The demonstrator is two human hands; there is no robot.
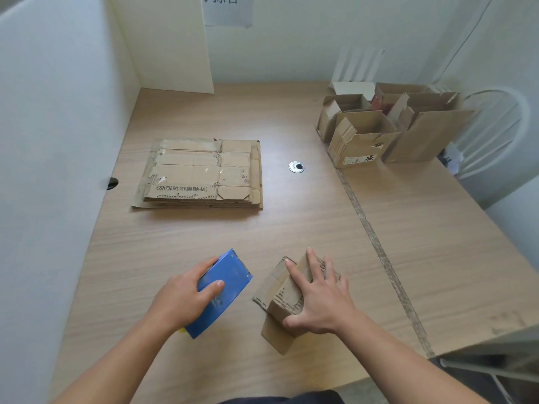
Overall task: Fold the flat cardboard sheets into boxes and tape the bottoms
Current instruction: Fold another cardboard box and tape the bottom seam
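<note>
Now the right hand (318,298) is pressing spread fingers on the closed box (277,290); beside it, the left hand (183,298) is gripping the blue dispenser (230,284).

Bare wooden surface (306,223) lies right of the stack of flat brown cardboard sheets (201,173); a white partition (58,126) closes its left, open brown cardboard boxes (364,135) stand far right.

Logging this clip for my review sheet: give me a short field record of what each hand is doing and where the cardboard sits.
left hand: grips blue tape dispenser
right hand: fingers spread, pressing on small cardboard box
flat sheets: stacked mid-table, beyond both hands
folded boxes: open-topped cluster, far right of the table
</note>
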